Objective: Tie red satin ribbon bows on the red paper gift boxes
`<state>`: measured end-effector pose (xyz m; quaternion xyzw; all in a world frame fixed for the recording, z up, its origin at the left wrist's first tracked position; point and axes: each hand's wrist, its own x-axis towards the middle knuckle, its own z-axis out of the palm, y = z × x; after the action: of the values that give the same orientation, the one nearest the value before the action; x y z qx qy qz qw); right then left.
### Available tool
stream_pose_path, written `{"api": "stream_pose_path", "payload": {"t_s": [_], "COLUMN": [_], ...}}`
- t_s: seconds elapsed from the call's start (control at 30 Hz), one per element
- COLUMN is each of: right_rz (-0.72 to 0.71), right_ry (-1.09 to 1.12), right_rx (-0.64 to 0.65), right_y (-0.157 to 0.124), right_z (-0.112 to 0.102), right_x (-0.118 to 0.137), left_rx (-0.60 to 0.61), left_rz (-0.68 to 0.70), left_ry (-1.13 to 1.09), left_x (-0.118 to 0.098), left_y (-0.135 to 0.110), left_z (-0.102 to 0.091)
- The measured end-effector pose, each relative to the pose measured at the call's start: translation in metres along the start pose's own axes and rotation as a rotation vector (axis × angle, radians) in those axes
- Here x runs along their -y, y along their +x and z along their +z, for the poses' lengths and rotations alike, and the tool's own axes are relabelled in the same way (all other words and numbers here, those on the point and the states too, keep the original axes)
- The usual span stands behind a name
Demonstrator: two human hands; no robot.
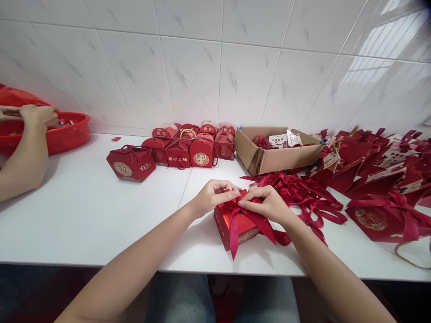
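A small red gift box (225, 224) stands near the front edge of the white table (84, 215), wrapped with a dark red ribbon (256, 220). My left hand (212, 196) and my right hand (266, 202) meet on top of the box, fingers pinched on the ribbon where it crosses. One ribbon end hangs down the box front, another trails off to the right.
Several finished red boxes (178, 150) stand along the tiled wall. Nearby are an open cardboard box (276, 154), a pile of loose ribbons (303, 193) and flat red boxes (380, 179) at right. Another person's arm (23, 152) reaches a red basin (63, 132) at left.
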<state>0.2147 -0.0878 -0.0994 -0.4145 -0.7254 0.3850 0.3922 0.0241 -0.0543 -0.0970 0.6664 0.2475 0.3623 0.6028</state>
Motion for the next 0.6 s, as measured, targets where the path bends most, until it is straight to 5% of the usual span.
{"api": "stream_pose_path", "payload": {"t_s": [0.6], "right_rz": [0.036], "right_ry": [-0.035], "right_rx": [0.072], "right_y": [-0.0023], "right_z": [-0.0035], "right_x": [0.0067], "left_rx": [-0.061], "left_rz": [-0.035], "left_ry": [0.066], "left_x": [0.0085], "left_y": [0.0024], "left_z": [0.0019]}}
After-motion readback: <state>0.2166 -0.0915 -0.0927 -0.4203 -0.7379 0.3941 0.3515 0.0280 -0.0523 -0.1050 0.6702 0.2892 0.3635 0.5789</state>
